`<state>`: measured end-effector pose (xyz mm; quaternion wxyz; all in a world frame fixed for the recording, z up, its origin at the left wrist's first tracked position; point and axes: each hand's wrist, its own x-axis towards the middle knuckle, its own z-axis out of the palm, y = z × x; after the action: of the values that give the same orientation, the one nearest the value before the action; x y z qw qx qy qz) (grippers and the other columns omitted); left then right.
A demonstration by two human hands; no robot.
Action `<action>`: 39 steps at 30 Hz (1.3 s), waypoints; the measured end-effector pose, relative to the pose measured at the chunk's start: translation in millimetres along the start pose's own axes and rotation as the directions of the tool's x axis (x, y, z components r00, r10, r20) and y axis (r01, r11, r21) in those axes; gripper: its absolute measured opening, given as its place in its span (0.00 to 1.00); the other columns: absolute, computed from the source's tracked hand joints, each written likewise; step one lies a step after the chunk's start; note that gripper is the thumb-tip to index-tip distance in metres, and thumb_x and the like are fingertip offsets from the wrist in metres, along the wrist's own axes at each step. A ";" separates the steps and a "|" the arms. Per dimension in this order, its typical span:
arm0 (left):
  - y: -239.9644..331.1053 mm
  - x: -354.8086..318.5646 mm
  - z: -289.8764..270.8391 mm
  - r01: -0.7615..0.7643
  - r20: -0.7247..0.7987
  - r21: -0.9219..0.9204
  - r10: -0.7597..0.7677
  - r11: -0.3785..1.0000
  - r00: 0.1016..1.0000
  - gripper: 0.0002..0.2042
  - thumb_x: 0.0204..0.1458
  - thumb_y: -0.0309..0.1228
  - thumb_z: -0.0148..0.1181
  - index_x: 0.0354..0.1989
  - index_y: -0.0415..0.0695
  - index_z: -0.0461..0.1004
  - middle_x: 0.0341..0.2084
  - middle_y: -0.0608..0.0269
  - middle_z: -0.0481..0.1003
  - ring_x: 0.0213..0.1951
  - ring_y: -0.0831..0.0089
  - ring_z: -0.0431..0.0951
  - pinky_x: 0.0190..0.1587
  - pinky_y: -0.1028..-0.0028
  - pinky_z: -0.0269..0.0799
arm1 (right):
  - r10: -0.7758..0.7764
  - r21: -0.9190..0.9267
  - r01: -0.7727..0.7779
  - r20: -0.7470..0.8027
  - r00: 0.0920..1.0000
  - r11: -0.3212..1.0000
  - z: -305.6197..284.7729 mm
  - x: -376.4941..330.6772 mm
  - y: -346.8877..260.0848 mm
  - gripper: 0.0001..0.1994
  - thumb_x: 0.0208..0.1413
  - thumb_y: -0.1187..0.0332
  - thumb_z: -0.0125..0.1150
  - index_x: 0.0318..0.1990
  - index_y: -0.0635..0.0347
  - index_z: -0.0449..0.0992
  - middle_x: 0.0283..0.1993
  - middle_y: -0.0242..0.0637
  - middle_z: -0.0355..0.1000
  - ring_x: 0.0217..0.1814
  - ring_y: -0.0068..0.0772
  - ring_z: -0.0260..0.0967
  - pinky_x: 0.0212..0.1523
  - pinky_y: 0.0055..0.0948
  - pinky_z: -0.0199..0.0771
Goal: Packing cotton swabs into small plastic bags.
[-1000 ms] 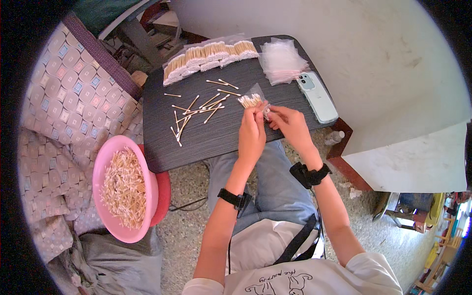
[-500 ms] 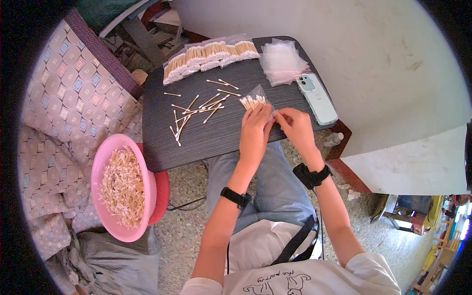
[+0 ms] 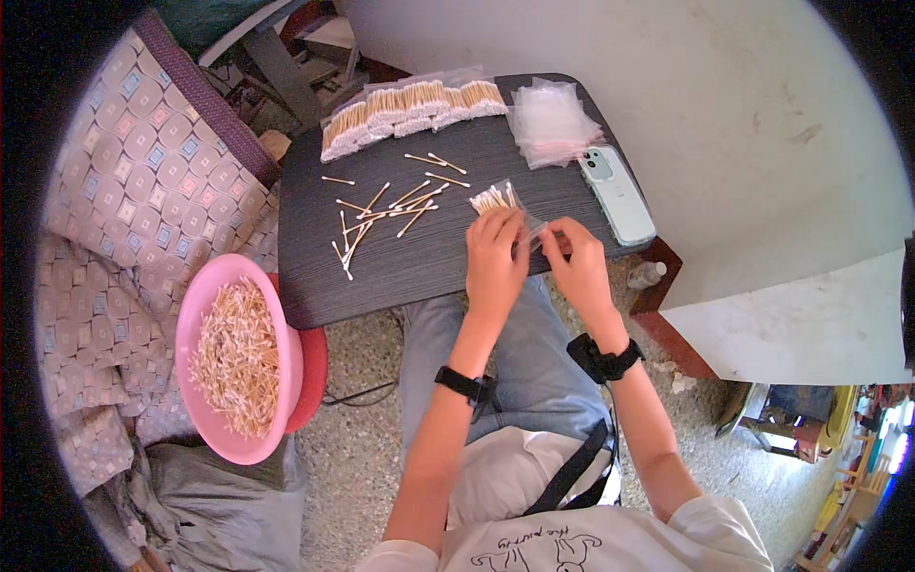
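A small bunch of cotton swabs (image 3: 492, 197) in a clear plastic bag lies near the right front of the dark table. My left hand (image 3: 496, 250) is closed over the bunch, its fingers covering the lower ends. The bag's clear film (image 3: 536, 227) stretches across to my right hand (image 3: 578, 265), whose thumb and fingertips pinch the edge. How far the swabs reach inside the bag is hidden under my left fingers. Several loose cotton swabs (image 3: 396, 212) are scattered on the table left of my hands.
Filled swab bags (image 3: 410, 103) line the table's (image 3: 319, 296) far edge. A stack of flat clear bags (image 3: 553, 119) and a pale phone (image 3: 618, 200) sit at the right. A pink basin (image 3: 294, 353) full of swabs stands lower left. A wall (image 3: 743, 114) rises at the right.
My right hand has shifted slightly right, drawing the bag's film away from the left hand. The film now shows stretched between both hands. The loose swabs lie as before.
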<state>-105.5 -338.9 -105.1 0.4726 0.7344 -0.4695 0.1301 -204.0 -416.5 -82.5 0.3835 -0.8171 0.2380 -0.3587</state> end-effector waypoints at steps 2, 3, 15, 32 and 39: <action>0.8 0.4 -3.5 -0.033 0.021 -0.028 0.033 0.999 0.999 0.15 0.42 0.24 0.60 0.41 0.37 0.73 0.41 0.55 0.73 0.48 0.58 0.69 0.52 0.64 0.61 | 0.163 0.204 -0.159 -0.003 0.987 0.966 1.1 0.0 1.9 0.05 0.51 0.75 0.55 0.33 0.67 0.68 0.25 0.44 0.69 0.25 0.38 0.70 0.27 0.29 0.69; 0.8 0.5 -5.6 -0.044 0.043 -0.043 0.046 0.998 0.998 0.15 0.42 0.24 0.60 0.41 0.37 0.73 0.41 0.55 0.73 0.48 0.58 0.69 0.52 0.64 0.61 | 0.164 0.207 -0.160 -0.003 0.987 0.965 1.5 -0.2 2.5 0.05 0.51 0.75 0.55 0.33 0.67 0.68 0.25 0.44 0.69 0.25 0.38 0.70 0.27 0.29 0.69; -2.4 -0.6 -5.2 -0.046 0.066 -0.022 0.048 0.999 0.997 0.15 0.43 0.27 0.61 0.42 0.37 0.73 0.44 0.55 0.72 0.51 0.57 0.66 0.54 0.62 0.60 | 0.010 0.097 -0.009 -0.007 1.000 0.995 2.9 5.7 3.0 0.03 0.55 0.76 0.51 0.34 0.67 0.65 0.28 0.47 0.70 0.28 0.42 0.71 0.30 0.31 0.69; -17.8 6.9 -62.8 0.724 0.557 -0.632 -0.488 0.277 0.672 0.17 0.50 0.36 0.62 0.42 0.34 0.73 0.34 0.60 0.77 0.37 0.77 0.75 0.42 0.79 0.69 | 0.099 0.539 -0.235 0.270 0.958 0.809 -15.3 27.6 -25.0 0.07 0.61 0.69 0.45 0.41 0.61 0.63 0.36 0.28 0.68 0.35 0.15 0.59 0.39 0.17 0.62; -9.6 -2.4 -66.4 0.588 0.330 -0.645 -0.516 0.489 0.791 0.13 0.52 0.38 0.58 0.32 0.38 0.75 0.24 0.65 0.76 0.28 0.82 0.74 0.33 0.80 0.69 | 0.124 0.451 -0.310 0.396 0.910 0.837 -3.4 14.0 -37.8 0.13 0.52 0.66 0.61 0.41 0.64 0.73 0.34 0.31 0.71 0.34 0.14 0.64 0.34 0.19 0.66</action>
<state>-82.2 -282.3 -77.6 0.7146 0.6042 -0.2419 -0.2566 -193.5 -404.9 -45.2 0.6585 -0.7056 0.1561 -0.2100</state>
